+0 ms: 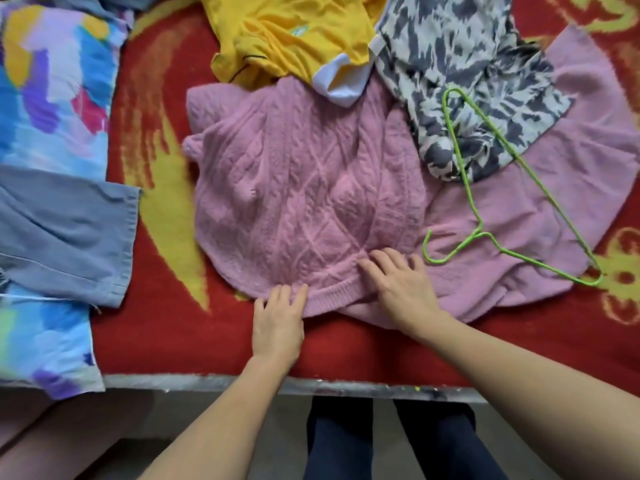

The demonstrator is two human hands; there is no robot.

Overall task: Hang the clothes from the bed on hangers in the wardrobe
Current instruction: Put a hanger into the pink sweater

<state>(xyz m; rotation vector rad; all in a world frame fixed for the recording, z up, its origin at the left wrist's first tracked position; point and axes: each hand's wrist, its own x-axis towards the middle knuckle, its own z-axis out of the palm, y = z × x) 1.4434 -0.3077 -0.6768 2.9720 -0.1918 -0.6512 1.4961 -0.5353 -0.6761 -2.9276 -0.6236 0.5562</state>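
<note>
We find both forearms reaching forward over the near edge of the bed [180, 341], palms down. The left hand [278, 323] lies flat with its fingers nearly straight, the tips resting on the ribbed hem of the pink sweater [294, 188]. The right hand [401, 289] is spread wide, fingers splayed, and presses on the same hem a little farther in. Neither hand has closed on the knit. We see only flat contact.

The sweater is spread across the middle of the bed, its hem toward the near edge. Its far side is overlapped by a yellow shirt [294, 32] and a grey-and-white patterned garment [460, 64]. A green wire hanger [479, 234] lies on the sweater's right part, just beside the right hand, its hook pointing toward that hand.

Bare red blanket runs between the hem and the near edge. Another bare band separates the sweater from a blue-grey garment [65, 230] at the left edge.
</note>
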